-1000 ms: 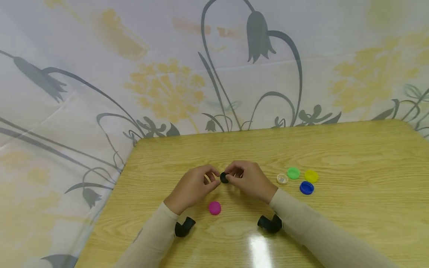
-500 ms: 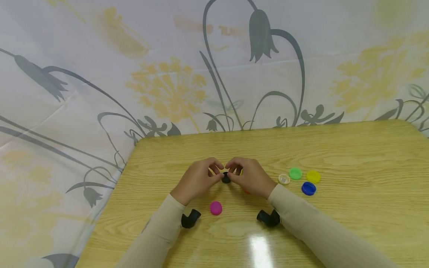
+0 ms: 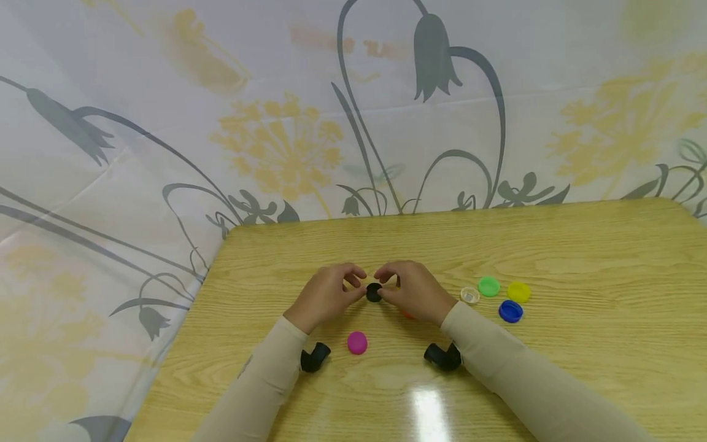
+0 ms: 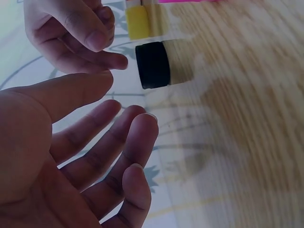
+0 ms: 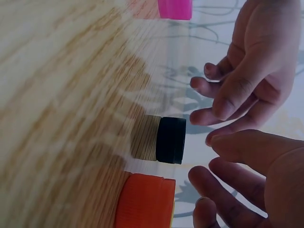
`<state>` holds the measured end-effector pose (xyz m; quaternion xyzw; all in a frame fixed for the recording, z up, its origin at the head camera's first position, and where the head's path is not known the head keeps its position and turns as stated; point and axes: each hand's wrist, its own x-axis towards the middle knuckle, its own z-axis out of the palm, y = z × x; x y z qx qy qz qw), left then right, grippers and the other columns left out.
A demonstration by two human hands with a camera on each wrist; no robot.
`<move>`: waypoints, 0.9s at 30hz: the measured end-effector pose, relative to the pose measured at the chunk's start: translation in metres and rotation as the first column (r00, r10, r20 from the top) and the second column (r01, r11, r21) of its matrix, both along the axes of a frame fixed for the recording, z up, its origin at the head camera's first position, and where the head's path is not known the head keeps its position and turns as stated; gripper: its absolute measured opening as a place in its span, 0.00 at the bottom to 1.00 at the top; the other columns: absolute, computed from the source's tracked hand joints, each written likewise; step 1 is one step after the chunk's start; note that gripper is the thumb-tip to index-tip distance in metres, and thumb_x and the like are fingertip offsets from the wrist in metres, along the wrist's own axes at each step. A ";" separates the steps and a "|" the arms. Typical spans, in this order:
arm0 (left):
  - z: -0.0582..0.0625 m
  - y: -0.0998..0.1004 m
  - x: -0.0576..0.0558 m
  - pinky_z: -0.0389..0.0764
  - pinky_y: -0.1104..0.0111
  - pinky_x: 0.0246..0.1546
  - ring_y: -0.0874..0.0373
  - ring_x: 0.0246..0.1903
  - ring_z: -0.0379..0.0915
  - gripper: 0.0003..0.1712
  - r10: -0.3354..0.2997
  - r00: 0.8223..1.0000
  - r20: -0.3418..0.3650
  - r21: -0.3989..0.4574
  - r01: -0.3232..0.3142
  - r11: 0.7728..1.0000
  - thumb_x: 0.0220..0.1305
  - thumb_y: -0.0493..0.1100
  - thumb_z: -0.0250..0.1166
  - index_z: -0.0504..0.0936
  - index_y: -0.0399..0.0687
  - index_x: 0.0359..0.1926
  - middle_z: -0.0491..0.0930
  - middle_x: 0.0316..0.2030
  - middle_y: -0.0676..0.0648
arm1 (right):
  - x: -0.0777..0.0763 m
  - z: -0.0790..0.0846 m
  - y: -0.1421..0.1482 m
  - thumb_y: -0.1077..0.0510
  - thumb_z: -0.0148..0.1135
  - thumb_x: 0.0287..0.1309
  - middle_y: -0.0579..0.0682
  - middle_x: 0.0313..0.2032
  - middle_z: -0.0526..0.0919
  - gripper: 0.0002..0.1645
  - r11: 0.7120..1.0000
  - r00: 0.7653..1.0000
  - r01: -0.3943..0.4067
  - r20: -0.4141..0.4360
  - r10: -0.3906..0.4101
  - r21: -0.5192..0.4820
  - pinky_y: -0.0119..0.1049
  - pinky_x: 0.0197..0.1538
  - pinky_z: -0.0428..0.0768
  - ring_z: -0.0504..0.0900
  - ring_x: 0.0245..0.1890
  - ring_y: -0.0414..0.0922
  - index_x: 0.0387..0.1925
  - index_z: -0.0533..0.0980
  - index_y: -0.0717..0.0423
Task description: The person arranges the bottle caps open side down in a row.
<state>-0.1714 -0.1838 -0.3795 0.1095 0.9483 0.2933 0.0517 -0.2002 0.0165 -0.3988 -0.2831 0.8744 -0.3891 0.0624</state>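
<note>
1. Left hand (image 3: 324, 297) and right hand (image 3: 414, 292) have eased off the black cap (image 3: 374, 293), which sits on the table (image 3: 309, 245) between them.
2. Both are loosely spread, holding nothing.
3. Best drawn straight back, clear of the orange cap (image 5: 145, 202).

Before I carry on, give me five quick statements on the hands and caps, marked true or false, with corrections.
1. The black cap lies between the left hand and the right hand. True.
2. The left hand's fingers grip the black cap. False: the left wrist view shows a gap between those fingers and the cap.
3. The pink cap lies nearer the person than the black cap. True.
4. The blue cap lies left of the pink cap in the head view. False: it lies to the right.
5. An orange cap shows beside the black cap in the right wrist view. True.
</note>
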 end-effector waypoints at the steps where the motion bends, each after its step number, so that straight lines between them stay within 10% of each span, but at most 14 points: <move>1: -0.001 0.000 0.000 0.83 0.61 0.43 0.54 0.41 0.83 0.14 -0.002 1.000 0.009 -0.007 0.002 1.000 0.68 0.44 0.67 0.83 0.47 0.53 0.87 0.42 0.48 | 0.000 0.000 0.000 0.61 0.67 0.62 0.55 0.47 0.87 0.16 1.000 1.000 -0.001 -0.002 0.001 0.007 0.43 0.47 0.82 0.82 0.41 0.47 0.51 0.82 0.61; 27: -0.013 0.002 -0.003 0.80 0.66 0.42 0.59 0.38 0.80 0.15 -0.061 0.996 0.058 0.001 0.061 0.998 0.60 0.39 0.72 0.86 0.43 0.48 0.86 0.36 0.50 | 0.002 -0.006 -0.005 0.65 0.68 0.58 0.55 0.48 0.87 0.17 0.997 0.998 -0.060 0.026 0.059 0.057 0.49 0.58 0.79 0.83 0.54 0.53 0.50 0.83 0.63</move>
